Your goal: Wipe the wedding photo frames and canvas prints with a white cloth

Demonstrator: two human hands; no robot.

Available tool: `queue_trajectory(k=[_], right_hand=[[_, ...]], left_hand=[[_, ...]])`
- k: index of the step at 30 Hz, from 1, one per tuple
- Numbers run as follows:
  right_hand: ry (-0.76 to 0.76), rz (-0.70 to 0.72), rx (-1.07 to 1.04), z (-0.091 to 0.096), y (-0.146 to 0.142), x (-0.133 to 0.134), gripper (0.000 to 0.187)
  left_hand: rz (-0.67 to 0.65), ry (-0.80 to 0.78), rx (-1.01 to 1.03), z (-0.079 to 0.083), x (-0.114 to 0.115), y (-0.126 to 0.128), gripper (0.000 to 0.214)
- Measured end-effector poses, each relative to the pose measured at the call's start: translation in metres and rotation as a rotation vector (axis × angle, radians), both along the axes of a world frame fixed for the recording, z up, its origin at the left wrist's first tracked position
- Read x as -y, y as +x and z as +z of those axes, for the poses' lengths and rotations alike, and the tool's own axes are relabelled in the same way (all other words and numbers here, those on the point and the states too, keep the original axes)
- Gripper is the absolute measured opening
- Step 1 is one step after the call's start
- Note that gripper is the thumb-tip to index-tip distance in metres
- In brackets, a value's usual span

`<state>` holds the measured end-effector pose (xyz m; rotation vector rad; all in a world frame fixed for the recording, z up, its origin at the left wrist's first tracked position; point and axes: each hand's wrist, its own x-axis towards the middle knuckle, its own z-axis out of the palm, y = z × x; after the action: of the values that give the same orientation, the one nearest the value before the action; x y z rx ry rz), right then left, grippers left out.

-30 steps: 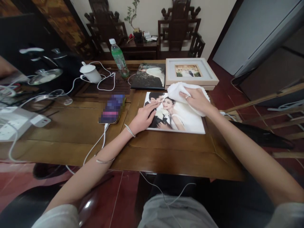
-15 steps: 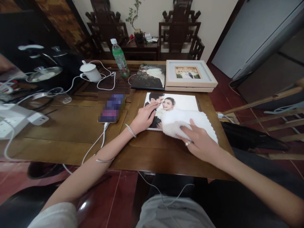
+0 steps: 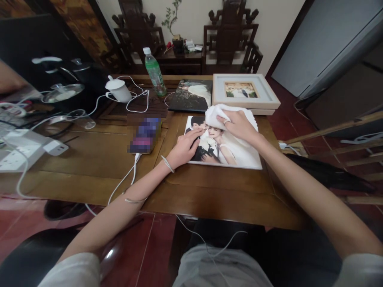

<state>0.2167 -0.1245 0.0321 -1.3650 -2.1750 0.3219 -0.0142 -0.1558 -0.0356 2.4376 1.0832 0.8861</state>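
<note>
A wedding photo panel (image 3: 236, 153) lies flat on the wooden table (image 3: 191, 191) in front of me. My left hand (image 3: 188, 146) rests on its left side, fingers stretched out across the printed picture. Bunched in my right hand (image 3: 237, 124) is a white cloth (image 3: 217, 113), pressed over the panel's upper edge. Part of the cloth spreads to the right behind my fingers and covers the panel's top right area.
Behind the panel lie a dark photo panel (image 3: 191, 95) and a pale framed picture (image 3: 269, 97). A green-labelled bottle (image 3: 155, 73), a lidded white cup (image 3: 119, 91) and a charging phone (image 3: 145, 135) stand or lie leftward. Cables and a power strip (image 3: 25, 147) occupy the left.
My right hand has moved the cloth from the panel's lower right up to its top edge, uncovering the lower picture. My left hand stays on the panel. The view has shifted slightly.
</note>
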Motion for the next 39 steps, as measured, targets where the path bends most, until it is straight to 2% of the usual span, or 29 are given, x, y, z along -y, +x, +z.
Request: queue_trajectory(k=[2,5,9,12,14,16,20,24,26,28,30,32,35,39], right_hand=[[-0.02,0.035,0.017,-0.001,-0.002,0.024,0.023],[-0.038,0.093,0.1,-0.002,-0.003,0.073,0.019],[-0.03,0.172,0.143,-0.004,-0.003,0.139,0.031],[-0.025,0.222,0.165,-0.003,-0.001,0.164,0.033],[-0.038,0.231,0.183,-0.002,0.001,0.163,0.031],[-0.063,0.198,0.179,-0.001,0.002,0.148,0.027],[-0.094,0.107,0.125,0.002,0.002,0.092,0.023],[-0.059,0.023,0.064,0.004,-0.002,0.029,0.026],[-0.021,0.003,0.042,0.003,-0.004,0.006,0.025],[0.019,-0.003,0.026,0.001,-0.007,-0.005,0.023],[0.04,0.006,0.028,-0.004,-0.009,-0.002,0.022],[0.042,0.027,0.058,-0.008,-0.01,0.014,0.021],[0.036,0.075,0.11,-0.012,-0.01,0.06,0.02],[-0.015,0.165,0.139,-0.007,-0.005,0.131,0.029]], left_hand=[[0.005,0.001,0.012,-0.001,0.0,0.001,0.035],[0.01,0.009,0.018,-0.002,-0.001,0.001,0.035],[0.011,0.003,0.005,-0.002,-0.001,0.001,0.036],[0.016,-0.005,0.001,-0.002,-0.001,0.001,0.036],[0.018,-0.007,0.0,-0.002,-0.001,0.001,0.037],[0.019,-0.011,-0.003,-0.002,-0.001,0.001,0.037],[0.024,-0.01,-0.001,-0.003,-0.002,0.001,0.036],[0.014,-0.014,-0.001,-0.001,-0.001,0.001,0.037],[0.0,-0.018,0.0,0.001,0.0,0.001,0.037],[-0.013,-0.018,0.001,0.003,0.001,0.001,0.039],[-0.016,-0.014,0.002,0.003,0.001,0.001,0.04],[-0.007,-0.011,0.004,0.002,0.001,0.002,0.041],[0.009,-0.013,-0.002,-0.001,-0.001,0.002,0.041],[0.026,-0.028,-0.019,-0.002,-0.001,0.003,0.041]])
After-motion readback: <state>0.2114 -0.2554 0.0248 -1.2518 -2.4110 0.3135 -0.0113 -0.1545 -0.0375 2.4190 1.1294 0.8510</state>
